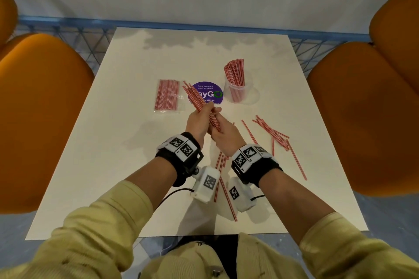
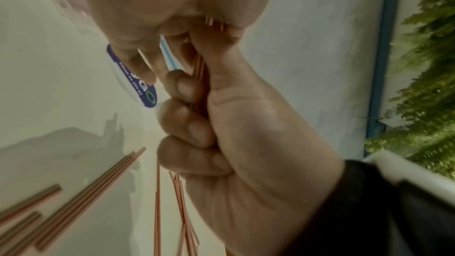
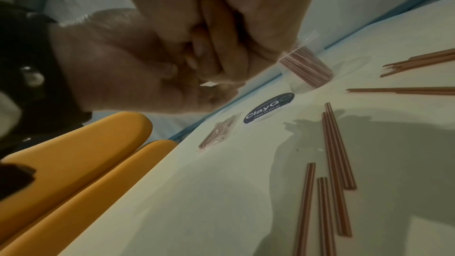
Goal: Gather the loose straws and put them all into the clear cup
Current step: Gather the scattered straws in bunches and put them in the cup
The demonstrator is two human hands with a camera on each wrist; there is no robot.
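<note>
Head view: both hands met above the table [image 1: 127,165], the left hand [image 1: 197,123] and right hand [image 1: 223,131] each closed around the lower end of one bundle of straws [image 1: 196,102] that angled up and away to the left. Clear cup [image 1: 237,94] stood upright at far right-centre, already packed with straws. Loose straws [image 1: 273,133] lay scattered on the table right of the hands, more of them under the wrists. A sealed pack of straws [image 1: 167,96] sat flat left of a purple sticker [image 1: 207,93]. Left wrist view: the left hand's fingers [image 2: 194,137] were curled tight onto the palm with thin straw shafts clamped between; the right hand [image 2: 172,3] covered the top end, a couple of straw tips poking out. Right wrist view: both fists were stacked together, straws mostly hidden inside; the cup [image 3: 307,69] and pack [image 3: 216,133] were visible beyond, more loose ones [image 3: 337,153] flat on the table. Handling call: straws look very light, thin, smooth, so likely to slide past each other and fan out; probably crush or kink if squeezed hard. Best hold seems to be a full-hand wrap near mid-length, ends tapped level first, then dropped in vertically since the cup is already crowded. Cup looks light too, could tip if bumped.
</note>
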